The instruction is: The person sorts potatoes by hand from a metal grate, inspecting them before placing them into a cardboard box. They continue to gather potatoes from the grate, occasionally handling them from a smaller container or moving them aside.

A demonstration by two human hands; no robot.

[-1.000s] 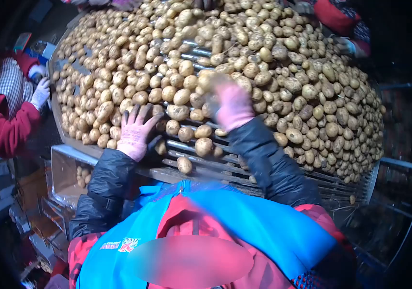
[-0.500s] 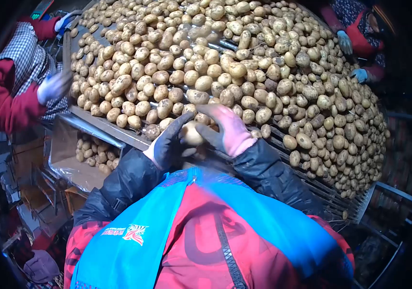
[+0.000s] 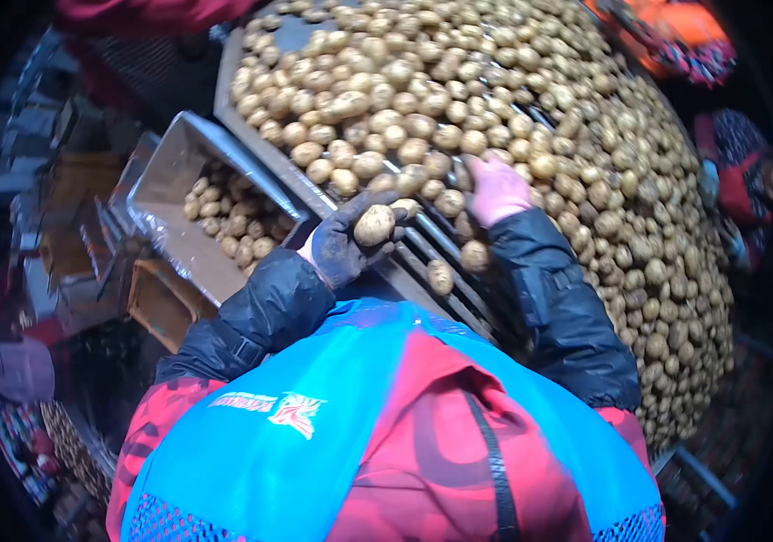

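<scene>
Cradling one potato by the table's near edge

Our left hand (image 3: 343,246) is clamped on a potato (image 3: 374,225) above the near rim of the slatted table (image 3: 227,90); it looks almost round, so we cannot tell its long axis, and its pale face turns up toward us. Our right hand (image 3: 501,191) reaches into the heap (image 3: 617,194), farther in from that edge; whether its fingers grip anything we cannot tell. A loose potato (image 3: 440,277) lies near the edge, long axis pointing toward our chest
</scene>
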